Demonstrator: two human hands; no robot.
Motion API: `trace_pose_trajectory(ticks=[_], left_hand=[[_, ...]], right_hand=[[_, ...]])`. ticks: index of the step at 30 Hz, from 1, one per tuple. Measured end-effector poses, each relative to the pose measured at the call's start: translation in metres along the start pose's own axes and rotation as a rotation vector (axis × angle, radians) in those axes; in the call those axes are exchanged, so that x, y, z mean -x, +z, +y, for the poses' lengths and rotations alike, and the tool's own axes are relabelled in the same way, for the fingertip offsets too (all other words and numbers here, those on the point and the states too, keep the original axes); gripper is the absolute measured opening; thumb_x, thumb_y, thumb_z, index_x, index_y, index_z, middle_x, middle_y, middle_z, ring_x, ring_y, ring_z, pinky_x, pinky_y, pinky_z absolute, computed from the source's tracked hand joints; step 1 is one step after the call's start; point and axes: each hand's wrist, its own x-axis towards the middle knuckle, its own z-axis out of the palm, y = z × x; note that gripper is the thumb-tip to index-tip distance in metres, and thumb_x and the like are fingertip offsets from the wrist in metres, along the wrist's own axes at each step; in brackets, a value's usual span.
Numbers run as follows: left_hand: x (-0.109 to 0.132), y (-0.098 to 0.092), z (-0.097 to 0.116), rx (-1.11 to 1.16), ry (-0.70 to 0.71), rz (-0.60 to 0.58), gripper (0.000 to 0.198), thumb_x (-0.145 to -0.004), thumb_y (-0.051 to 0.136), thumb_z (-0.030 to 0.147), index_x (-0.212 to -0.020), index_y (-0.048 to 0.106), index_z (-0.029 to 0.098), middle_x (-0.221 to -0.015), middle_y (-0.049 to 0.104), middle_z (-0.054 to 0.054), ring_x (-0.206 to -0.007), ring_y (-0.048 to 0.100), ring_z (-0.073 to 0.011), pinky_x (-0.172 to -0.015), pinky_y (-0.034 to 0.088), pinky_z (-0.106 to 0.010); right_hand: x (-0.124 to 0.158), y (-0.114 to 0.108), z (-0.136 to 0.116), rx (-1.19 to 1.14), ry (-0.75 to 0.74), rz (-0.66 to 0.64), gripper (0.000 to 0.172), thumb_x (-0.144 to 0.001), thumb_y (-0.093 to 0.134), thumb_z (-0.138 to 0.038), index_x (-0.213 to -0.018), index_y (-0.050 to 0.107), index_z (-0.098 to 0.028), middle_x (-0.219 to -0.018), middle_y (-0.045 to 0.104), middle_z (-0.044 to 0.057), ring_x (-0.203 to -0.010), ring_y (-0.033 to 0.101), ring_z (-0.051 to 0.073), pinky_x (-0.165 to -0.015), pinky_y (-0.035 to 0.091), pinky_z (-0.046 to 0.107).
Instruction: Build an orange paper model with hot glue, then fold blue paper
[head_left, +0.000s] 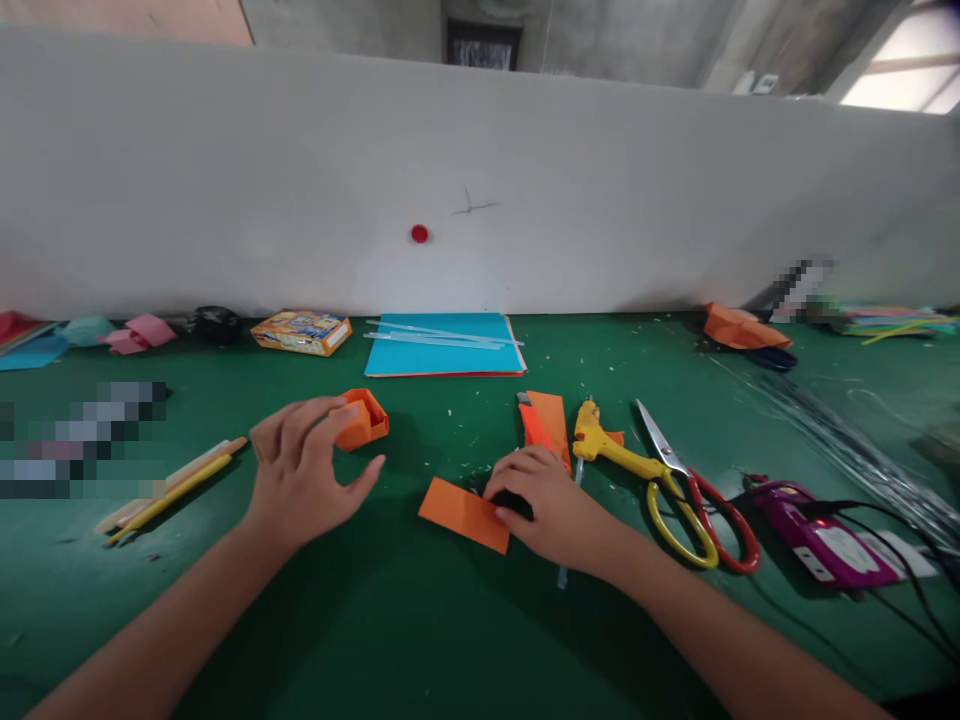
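A small folded orange paper box (361,420) sits left of centre on the green table. My left hand (311,465) is at its near left side, thumb and fingers apart; the index fingertip overlaps the box, and I cannot tell whether it touches. A flat orange paper strip (461,512) lies nearer the middle. My right hand (551,505) has its thumb and fingers closed at the strip's right end. Just beyond that hand are an orange box cutter (534,425), partly hidden, and another orange paper piece (553,415).
To the right lie a yellow glue gun (600,440), scissors (686,500) and a purple device (821,535) with black cables. Blue paper sheets (442,358) with clear glue sticks lie by the white wall (300,180). A patterned box (301,332) and pencils (184,490) are leftward.
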Motion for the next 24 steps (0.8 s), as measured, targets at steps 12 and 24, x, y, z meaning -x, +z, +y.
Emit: trace_pose_trajectory(ticks=[12, 24], left_hand=[[0.005, 0.005, -0.042, 0.01, -0.146, 0.018, 0.048, -0.094, 0.064, 0.039, -0.135, 0.044, 0.024, -0.133, 0.057, -0.007, -0.128, 0.058, -0.032, -0.109, 0.044, -0.057], [-0.001, 0.026, -0.054, 0.275, -0.13, -0.303, 0.043, -0.093, 0.059, 0.04, -0.133, 0.053, 0.025, -0.138, 0.06, -0.011, -0.131, 0.057, -0.0314, -0.117, 0.043, -0.051]], right_hand=[[0.001, -0.002, 0.0, 0.127, -0.127, -0.101, 0.027, -0.1, 0.059, -0.023, -0.123, 0.071, -0.03, -0.142, 0.06, 0.009, -0.133, 0.046, 0.034, -0.11, 0.035, 0.062], [0.0, -0.005, 0.001, 0.163, -0.186, -0.121, 0.025, -0.1, 0.059, -0.023, -0.121, 0.071, -0.03, -0.138, 0.063, 0.008, -0.13, 0.049, 0.032, -0.108, 0.036, 0.057]])
